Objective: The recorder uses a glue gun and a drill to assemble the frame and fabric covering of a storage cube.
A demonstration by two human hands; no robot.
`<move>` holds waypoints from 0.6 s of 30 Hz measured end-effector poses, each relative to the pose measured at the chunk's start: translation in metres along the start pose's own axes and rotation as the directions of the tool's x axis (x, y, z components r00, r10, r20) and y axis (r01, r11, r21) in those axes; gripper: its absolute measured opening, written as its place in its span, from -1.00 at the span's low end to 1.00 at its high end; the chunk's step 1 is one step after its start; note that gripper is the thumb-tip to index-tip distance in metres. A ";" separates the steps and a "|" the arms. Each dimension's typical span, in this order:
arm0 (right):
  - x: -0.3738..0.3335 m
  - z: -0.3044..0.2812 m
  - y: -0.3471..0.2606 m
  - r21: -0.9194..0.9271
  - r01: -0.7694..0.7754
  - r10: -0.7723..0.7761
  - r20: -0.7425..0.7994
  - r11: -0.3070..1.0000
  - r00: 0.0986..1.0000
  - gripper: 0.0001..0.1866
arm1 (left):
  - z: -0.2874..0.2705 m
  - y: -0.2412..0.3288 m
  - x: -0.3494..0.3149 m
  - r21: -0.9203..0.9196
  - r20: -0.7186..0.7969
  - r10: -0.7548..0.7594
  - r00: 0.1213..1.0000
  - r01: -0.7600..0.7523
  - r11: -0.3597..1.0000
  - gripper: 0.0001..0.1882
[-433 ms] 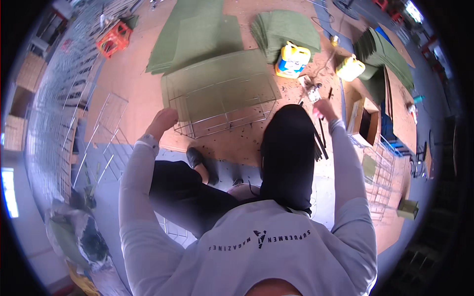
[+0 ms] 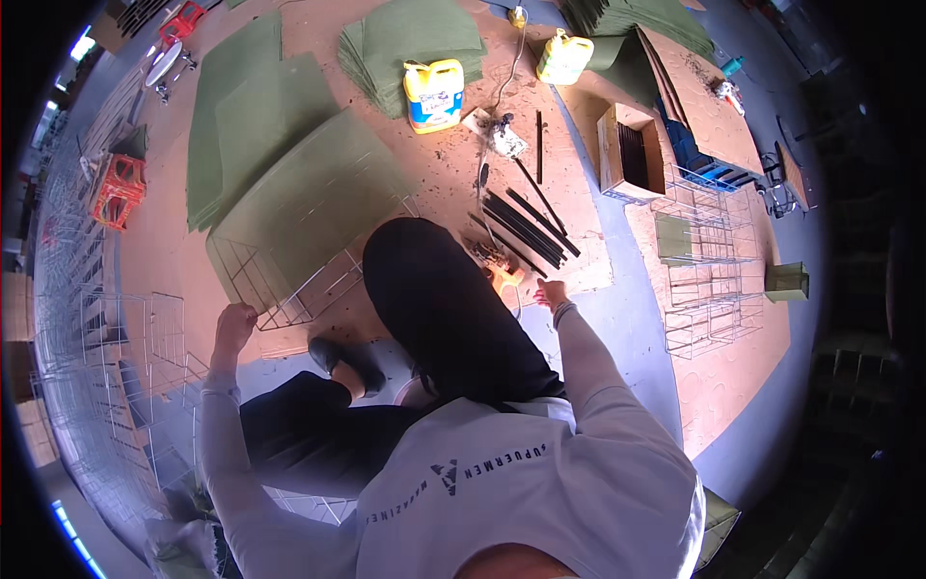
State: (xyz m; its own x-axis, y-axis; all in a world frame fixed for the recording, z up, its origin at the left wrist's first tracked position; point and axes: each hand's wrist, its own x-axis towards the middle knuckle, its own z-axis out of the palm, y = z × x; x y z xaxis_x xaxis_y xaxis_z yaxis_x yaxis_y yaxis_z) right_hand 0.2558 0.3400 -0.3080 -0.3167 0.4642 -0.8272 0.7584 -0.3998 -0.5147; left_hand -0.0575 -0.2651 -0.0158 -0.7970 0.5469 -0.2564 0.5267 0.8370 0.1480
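A wire frame (image 2: 312, 294) stands in front of me, with a green sheet (image 2: 309, 203) lying against it. My left hand (image 2: 236, 323) is closed on the frame's near left corner. Off to the right, my right hand (image 2: 552, 293) has its fingers apart and nothing visible in them. Just beyond those fingers are the ends of several black strips (image 2: 526, 230) lying in a loose bunch. Beside the same hand is an orange object (image 2: 504, 278), partly covered by my knee; its kind is unclear.
Green sheet stacks (image 2: 410, 53) lie farther off, near a yellow jug (image 2: 433, 96) and a second jug (image 2: 564, 58). A wooden box (image 2: 629, 154) holds dark strips. More wire frames (image 2: 709, 270) stand at right, others (image 2: 135, 333) at left. A red stool (image 2: 118, 191) is at far left.
My view has swung to the right, so the scene sits farther left. My right hand has come back from beside the strips to their near end. The left hand stays at the frame's corner.
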 end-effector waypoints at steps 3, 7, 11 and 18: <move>-0.003 0.024 -0.008 0.059 -0.022 0.018 0.080 0.998 0.997 -0.62 | -0.008 0.008 0.001 -0.109 -0.027 -0.061 0.998 0.058 0.992 -0.91; -0.019 0.072 -0.029 -0.302 0.099 -0.046 0.176 0.948 0.983 -0.57 | -0.018 0.004 -0.008 -0.108 -0.019 -0.108 0.994 0.106 0.989 -0.91; -0.008 0.098 0.000 -0.322 0.378 -0.351 0.139 0.868 0.926 -0.22 | -0.008 -0.002 -0.006 -0.087 -0.029 -0.106 0.994 0.103 0.991 -0.93; 0.010 0.108 0.014 -0.169 0.688 -0.682 0.099 0.706 0.724 -0.34 | -0.004 -0.008 0.007 0.010 0.062 -0.120 0.991 0.120 0.993 -0.89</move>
State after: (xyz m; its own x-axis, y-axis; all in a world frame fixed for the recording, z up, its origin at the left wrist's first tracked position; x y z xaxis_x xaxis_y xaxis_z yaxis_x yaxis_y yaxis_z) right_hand 0.2016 0.2539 -0.3475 -0.8034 0.5305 -0.2705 0.4138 0.1707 -0.8942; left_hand -0.0687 -0.2682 -0.0147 -0.8346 0.4404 -0.3310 0.4305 0.8962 0.1069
